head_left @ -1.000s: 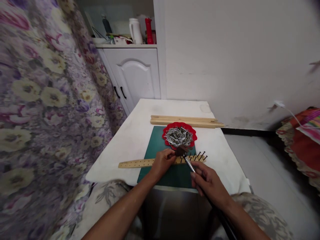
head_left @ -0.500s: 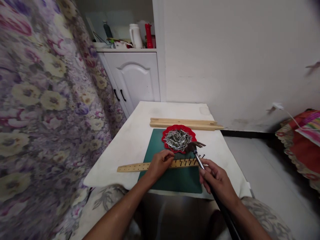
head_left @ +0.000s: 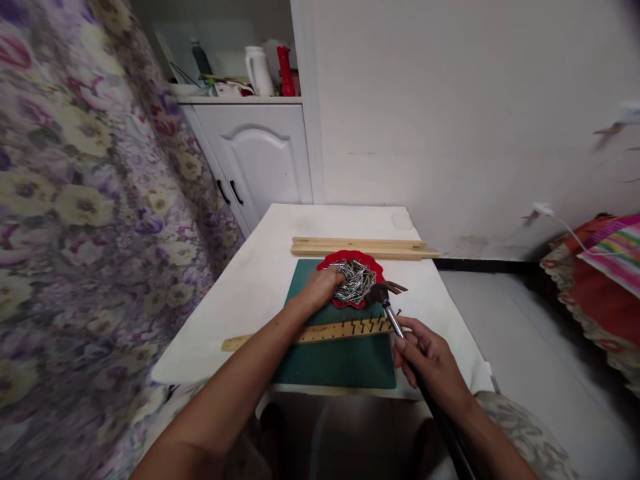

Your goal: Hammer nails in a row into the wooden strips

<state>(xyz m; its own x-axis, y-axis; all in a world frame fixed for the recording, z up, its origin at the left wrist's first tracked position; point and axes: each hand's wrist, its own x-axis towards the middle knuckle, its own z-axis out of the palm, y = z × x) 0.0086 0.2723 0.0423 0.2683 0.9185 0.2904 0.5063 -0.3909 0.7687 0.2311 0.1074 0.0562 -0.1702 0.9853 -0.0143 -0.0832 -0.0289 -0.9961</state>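
My right hand (head_left: 425, 353) is wrapped round the dark handle of a claw hammer (head_left: 393, 319), its head raised over the near right rim of a red scalloped dish (head_left: 345, 255). Metal nails (head_left: 357, 283) lie heaped in that dish. At its left side, my left hand (head_left: 323, 287) rests with curled fingers on the nails; the fingertips are hidden, so what they pinch does not show. Nearer to me lies a wooden strip (head_left: 325, 331) with rows of holes. Several nails stand in its right part, close to the hammer. My left forearm covers some of the strip.
Beneath the strip and dish is a green mat (head_left: 335, 367) on a white-covered table (head_left: 215, 320). Two or so wooden bars (head_left: 363, 250) lie behind the dish. A floral curtain (head_left: 100, 200) hangs at left, and a white cabinet (head_left: 265, 147) stands beyond the table.
My left hand has moved from above the wooden strip, forward to the nails in the red dish. The right hand keeps the hammer in nearly the same place. The whole view has shifted slightly.
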